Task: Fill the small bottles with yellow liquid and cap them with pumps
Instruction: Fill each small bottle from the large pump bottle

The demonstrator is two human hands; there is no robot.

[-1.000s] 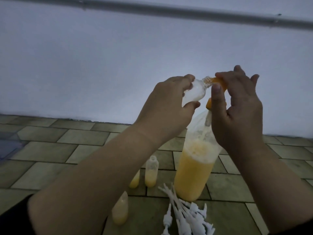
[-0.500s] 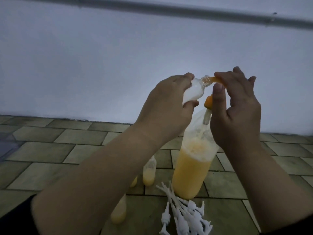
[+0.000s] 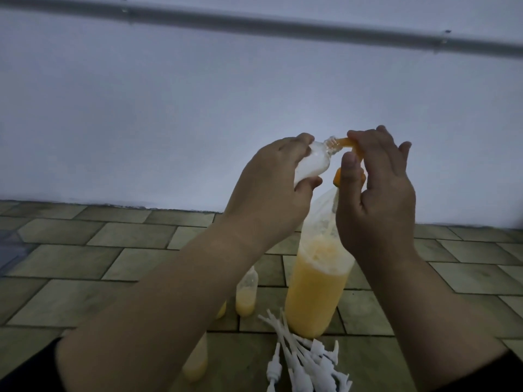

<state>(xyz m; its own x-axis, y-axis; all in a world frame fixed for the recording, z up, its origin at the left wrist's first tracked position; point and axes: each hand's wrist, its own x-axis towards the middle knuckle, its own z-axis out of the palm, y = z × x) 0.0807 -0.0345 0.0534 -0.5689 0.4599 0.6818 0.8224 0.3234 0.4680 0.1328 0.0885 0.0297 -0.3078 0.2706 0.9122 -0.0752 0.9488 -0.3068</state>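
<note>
Both hands are up in front of the pale wall (image 3: 198, 123). The left hand (image 3: 271, 190) has its grip wrapped around a small clear bottle (image 3: 117, 165), tilted so the open neck points right. The right hand (image 3: 376, 199) pinches an orange spout (image 3: 431, 142) between thumb and fingers, and the spout's tip sits right at the bottle's mouth. The small bottle looks cloudy white inside; how much liquid it holds, I cannot tell.

Below the hands, a big bottle (image 3: 314, 292) stands on the tiled floor (image 3: 113, 250), about half full of yellow liquid with foam on top. Its upper part disappears behind the right hand, so whether the orange spout belongs to it is not clear.

Left of the big bottle, a small bottle with a yellow bottom (image 3: 245, 292) stands upright, and another one (image 3: 195, 366) sits nearer the camera, partly hidden by the left forearm. A pile of white pumps (image 3: 308, 366) lies on the floor just in front of the big bottle, stems pointing every way.

A grey pipe (image 3: 254, 24) runs across the wall up top.
</note>
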